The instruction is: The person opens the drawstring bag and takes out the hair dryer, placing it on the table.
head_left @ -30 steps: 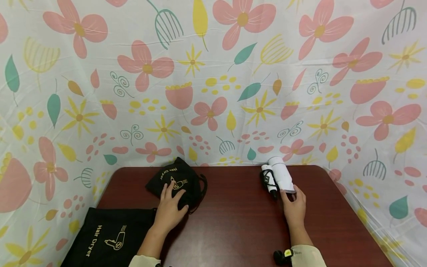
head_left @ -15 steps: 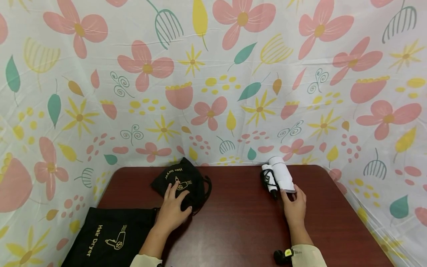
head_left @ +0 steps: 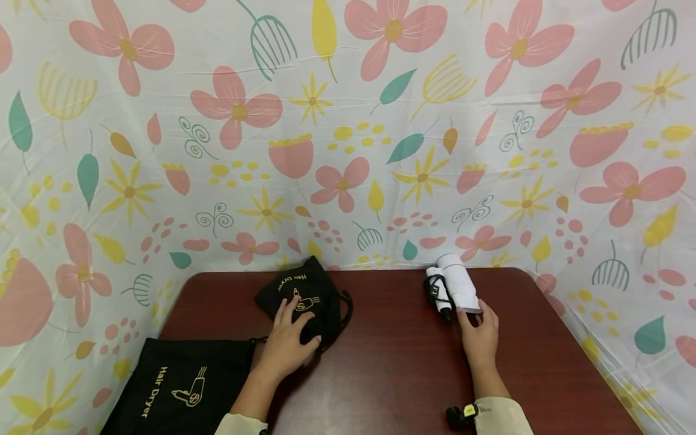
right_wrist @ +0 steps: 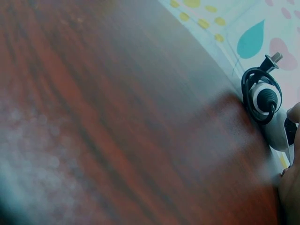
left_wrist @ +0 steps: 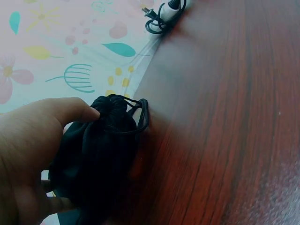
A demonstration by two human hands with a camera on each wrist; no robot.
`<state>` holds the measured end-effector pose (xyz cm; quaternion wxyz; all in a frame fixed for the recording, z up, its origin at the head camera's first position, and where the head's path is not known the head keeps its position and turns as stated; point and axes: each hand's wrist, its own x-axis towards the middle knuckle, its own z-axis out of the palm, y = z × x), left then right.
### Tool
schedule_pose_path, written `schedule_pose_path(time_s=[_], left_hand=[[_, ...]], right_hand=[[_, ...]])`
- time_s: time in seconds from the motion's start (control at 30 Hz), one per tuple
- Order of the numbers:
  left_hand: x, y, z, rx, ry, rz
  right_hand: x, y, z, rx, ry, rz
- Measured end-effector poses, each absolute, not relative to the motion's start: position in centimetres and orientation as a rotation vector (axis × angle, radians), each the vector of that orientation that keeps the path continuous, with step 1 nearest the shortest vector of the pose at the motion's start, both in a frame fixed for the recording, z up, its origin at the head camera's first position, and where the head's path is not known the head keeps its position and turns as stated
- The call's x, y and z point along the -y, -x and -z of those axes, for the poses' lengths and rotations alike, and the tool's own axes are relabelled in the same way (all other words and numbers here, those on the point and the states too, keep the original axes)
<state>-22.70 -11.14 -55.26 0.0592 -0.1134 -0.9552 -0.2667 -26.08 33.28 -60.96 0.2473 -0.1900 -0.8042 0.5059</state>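
We see left hand (head_left: 290, 343) gripping black pouch (head_left: 326, 296) on surface (head_left: 391, 362), thumb (left_wrist: 77, 110) at gathered neck (left_wrist: 112, 123), likely steadying soft bulk; right hand (head_left: 481, 337) pinching near end of white dryer (head_left: 458, 283), cord (head_left: 430, 291) wrapped round handle (head_left: 442, 295), presumably for compactness.

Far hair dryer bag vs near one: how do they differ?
The far bag bulges; the near bag lies flat. The left hand grips the far bag; neither hand grips the near bag. The far bag looks smaller than the near bag. Both are black with gold "Hair Dryer" print.
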Motion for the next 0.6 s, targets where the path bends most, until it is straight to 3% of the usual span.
schedule_pose_path(time_s=[0.6], left_hand=[[10.0, 22.5, 55.1, 2.853, 0.422, 0.872]], right_hand=[[-33.2, 26.0, 60.8, 2.204, 0.514, -1.335]])
